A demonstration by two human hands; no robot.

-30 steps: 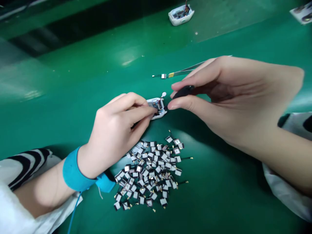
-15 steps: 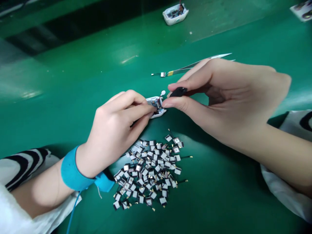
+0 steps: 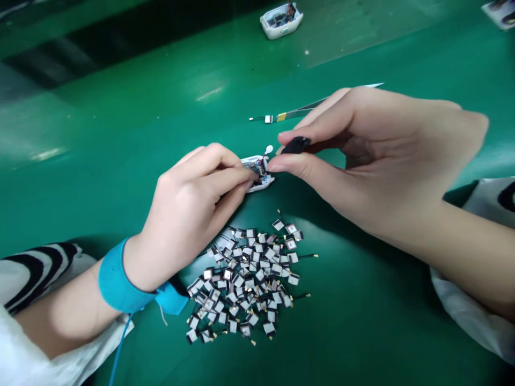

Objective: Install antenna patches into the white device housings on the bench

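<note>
My left hand is closed on a small white plastic housing with a circuit board inside, its fingertips down on the board. The fingers cover the housing's left part. A thin red wire with a white round piece at its tip stands up from the housing's far right corner. Between thumb and forefinger my right hand pinches a small black piece, whose kind I cannot make out. That thumb tip is right beside the housing's right end.
Nearer me lies a pile of small square modules with short black cables. Metal tweezers lie behind my right hand, beside a single module. Another white housing stands farther back. A blue wrist strap with a cord circles my left wrist.
The view has shifted slightly. My right hand has tilted a little and still pinches the black piece; my left hand stays on the housing.
</note>
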